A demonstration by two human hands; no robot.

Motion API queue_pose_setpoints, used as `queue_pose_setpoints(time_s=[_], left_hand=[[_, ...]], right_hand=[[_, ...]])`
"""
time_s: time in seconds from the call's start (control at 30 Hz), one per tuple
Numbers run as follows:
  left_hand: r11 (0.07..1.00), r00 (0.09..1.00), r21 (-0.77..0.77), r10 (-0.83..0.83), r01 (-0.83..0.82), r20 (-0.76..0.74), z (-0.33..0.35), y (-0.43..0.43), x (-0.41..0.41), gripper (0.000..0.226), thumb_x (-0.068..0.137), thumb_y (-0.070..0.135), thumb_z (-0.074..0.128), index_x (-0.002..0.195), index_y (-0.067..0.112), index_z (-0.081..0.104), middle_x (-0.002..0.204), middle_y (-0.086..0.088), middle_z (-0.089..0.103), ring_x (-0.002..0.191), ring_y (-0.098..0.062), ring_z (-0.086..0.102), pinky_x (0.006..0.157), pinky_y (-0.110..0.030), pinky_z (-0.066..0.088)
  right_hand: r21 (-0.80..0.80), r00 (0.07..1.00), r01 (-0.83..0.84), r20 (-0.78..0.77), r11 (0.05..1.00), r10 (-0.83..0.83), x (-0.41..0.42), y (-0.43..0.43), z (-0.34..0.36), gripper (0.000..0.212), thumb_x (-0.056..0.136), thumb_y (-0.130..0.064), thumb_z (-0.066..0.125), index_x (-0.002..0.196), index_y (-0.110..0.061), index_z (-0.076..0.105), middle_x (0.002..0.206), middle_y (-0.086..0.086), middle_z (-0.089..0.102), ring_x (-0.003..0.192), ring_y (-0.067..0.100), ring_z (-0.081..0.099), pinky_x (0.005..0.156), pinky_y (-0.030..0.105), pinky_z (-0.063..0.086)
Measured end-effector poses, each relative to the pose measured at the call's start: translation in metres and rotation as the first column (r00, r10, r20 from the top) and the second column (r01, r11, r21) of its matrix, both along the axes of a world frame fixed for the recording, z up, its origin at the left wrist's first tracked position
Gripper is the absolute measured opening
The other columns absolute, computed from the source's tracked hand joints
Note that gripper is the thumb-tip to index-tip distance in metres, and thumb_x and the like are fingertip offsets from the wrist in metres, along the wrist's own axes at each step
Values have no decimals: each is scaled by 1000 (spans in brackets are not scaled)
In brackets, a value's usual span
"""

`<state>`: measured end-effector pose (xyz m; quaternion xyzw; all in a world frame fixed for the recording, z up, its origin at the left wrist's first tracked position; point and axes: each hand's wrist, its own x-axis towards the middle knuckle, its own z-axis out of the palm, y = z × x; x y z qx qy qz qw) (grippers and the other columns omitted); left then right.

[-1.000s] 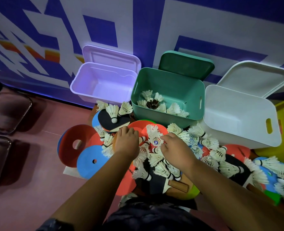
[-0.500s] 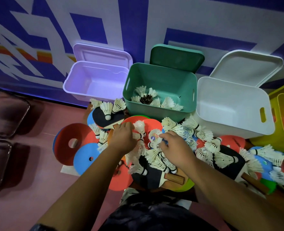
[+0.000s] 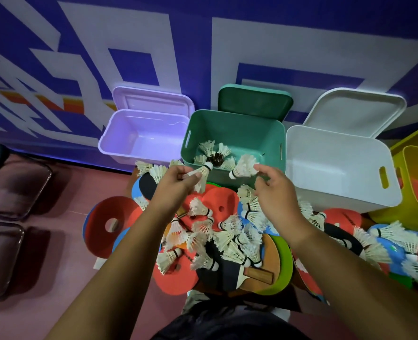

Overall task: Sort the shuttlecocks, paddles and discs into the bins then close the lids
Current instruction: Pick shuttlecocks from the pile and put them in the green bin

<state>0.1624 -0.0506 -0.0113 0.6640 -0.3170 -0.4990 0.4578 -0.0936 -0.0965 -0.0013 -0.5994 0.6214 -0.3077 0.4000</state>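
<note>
Two hands hover at the near rim of the green bin (image 3: 234, 133), whose lid stands up. The left hand (image 3: 176, 182) pinches a shuttlecock (image 3: 203, 171) by its feathers between thumb and fingertips, with the cork pointing toward the bin. The right hand (image 3: 274, 192) has loosely curled fingers. A second shuttlecock (image 3: 242, 167) sits at its index fingertip over the rim, and I cannot tell whether it is pinched or only touched. More shuttlecocks lie inside the green bin just beyond both hands. Beyond and left of the left hand stands the purple bin (image 3: 141, 128), lid up. Right of the right hand is the white bin (image 3: 337, 173), also lid up. Under the wrists lies a heap of shuttlecocks (image 3: 227, 236), red discs (image 3: 176, 276) and paddles (image 3: 225, 271)
</note>
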Motion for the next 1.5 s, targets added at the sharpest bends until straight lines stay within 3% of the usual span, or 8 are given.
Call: queue_pose_setpoints(time_s=[0.2, 0.37, 0.63, 0.77, 0.87, 1.07, 1.23, 1.5], left_hand=[[999, 999, 14, 37, -37, -36, 21, -30, -2, 33, 95, 36, 77, 112, 11, 65, 92, -10, 62, 79, -20, 63, 88, -48, 62], [1000, 1000, -4, -22, 22, 7, 21, -53, -6, 32, 95, 38, 76, 109, 11, 67, 96, -10, 67, 80, -17, 67, 76, -33, 63], [985, 968, 30, -172, 169, 185, 23, -94, -24, 44, 88, 60, 73, 104, 19, 65, 94, -1, 70, 80, -18, 71, 87, -48, 63], [974, 974, 68, -222, 218, 43, 31, -118, -42, 55, 94, 67, 63, 116, 17, 62, 111, -3, 73, 97, -12, 76, 86, -35, 60], [977, 971, 49, -201, 208, -131, 26, -130, -54, 31, 100, 45, 66, 106, 15, 63, 112, -9, 74, 110, -15, 74, 103, -40, 57], [967, 954, 87, -216, 238, -208, 6, -102, -51, 16, 105, 15, 61, 116, 4, 64, 116, -14, 75, 99, -25, 78, 91, -38, 62], [972, 977, 125, -189, 200, -94, -4, -60, -39, 18, 104, 19, 61, 106, 5, 70, 93, -9, 78, 89, -31, 76, 80, -41, 62], [971, 997, 227, -72, 71, -2, 5, -6, -47, 20, 106, 18, 57, 110, 2, 68, 104, -12, 79, 84, -26, 74, 74, -40, 60]], right_hand=[[-45, 992, 125, 14, 991, -124, 2, -46, 20, 46, 99, -19, 53, 144, -31, 60, 134, -5, 58, 89, 22, 73, 77, 42, 63], [65, 985, 23, -172, 998, -11, -2, -82, 21, 62, 90, -36, 53, 152, -37, 50, 148, 1, 54, 115, 27, 69, 100, 51, 58], [28, 985, 111, -135, 993, -106, -20, -38, 2, 24, 103, -19, 55, 111, -30, 75, 112, -8, 70, 92, 12, 69, 85, 37, 59], [30, 973, 163, -169, 986, -156, -29, -19, -4, 23, 104, -16, 58, 104, -32, 74, 113, -11, 69, 90, 10, 68, 75, 17, 54], [20, 969, 177, -178, 984, -170, -32, -8, -3, 21, 104, -15, 60, 104, -29, 75, 110, -11, 68, 71, 13, 65, 58, 17, 50], [-59, 982, 70, -172, 996, -79, -33, 11, -10, 17, 101, -12, 64, 102, -23, 77, 95, -15, 67, 68, 8, 61, 63, 19, 43], [-4, 987, -32, -158, 999, 31, -29, 10, -20, 18, 102, -20, 62, 104, -31, 76, 102, -18, 68, 79, 0, 62, 69, 18, 42], [29, 959, -262, -106, 965, 263, -9, 2, -24, 18, 102, -21, 60, 103, -29, 76, 108, -19, 66, 94, -5, 62, 77, 10, 43]])
